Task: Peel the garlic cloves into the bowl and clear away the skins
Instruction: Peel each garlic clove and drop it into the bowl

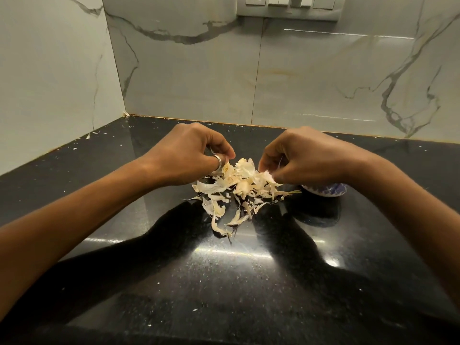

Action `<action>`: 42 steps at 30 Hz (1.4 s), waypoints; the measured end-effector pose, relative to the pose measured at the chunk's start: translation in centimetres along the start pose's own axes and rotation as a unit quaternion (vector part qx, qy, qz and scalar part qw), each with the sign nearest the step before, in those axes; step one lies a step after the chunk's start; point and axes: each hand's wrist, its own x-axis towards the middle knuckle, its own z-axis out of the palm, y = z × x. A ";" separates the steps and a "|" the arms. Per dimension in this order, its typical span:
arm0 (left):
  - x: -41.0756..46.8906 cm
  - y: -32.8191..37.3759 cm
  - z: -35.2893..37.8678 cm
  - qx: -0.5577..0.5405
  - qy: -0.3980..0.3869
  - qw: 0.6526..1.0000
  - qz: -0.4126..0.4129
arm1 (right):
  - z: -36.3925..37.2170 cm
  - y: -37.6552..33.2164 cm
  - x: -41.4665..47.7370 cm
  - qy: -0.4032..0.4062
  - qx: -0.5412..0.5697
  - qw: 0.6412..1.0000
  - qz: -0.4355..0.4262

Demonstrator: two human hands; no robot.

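Note:
A loose heap of pale garlic skins lies on the black counter in the middle of the view. My left hand, with a ring on one finger, curls over the heap's left edge, its fingertips pinched among the skins. My right hand is closed on the heap's right edge, with thin skin showing between its fingers. A white and blue bowl sits on the counter under my right wrist, mostly hidden. No whole clove is plainly visible.
Marble-patterned walls close off the counter at the back and left, forming a corner. A socket and switch panel sits high on the back wall. Small skin flecks dot the counter along the walls.

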 end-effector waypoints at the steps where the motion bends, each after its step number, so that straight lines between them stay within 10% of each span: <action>1: 0.0 0.0 0.1 0.004 0.002 1.000 0.006 | -0.1 0.0 0.0 0.012 0.003 1.000 -0.003; 42: -0.4 -0.6 0.1 0.141 -0.036 0.989 0.017 | 3.3 -1.3 0.9 0.099 0.060 0.991 -0.067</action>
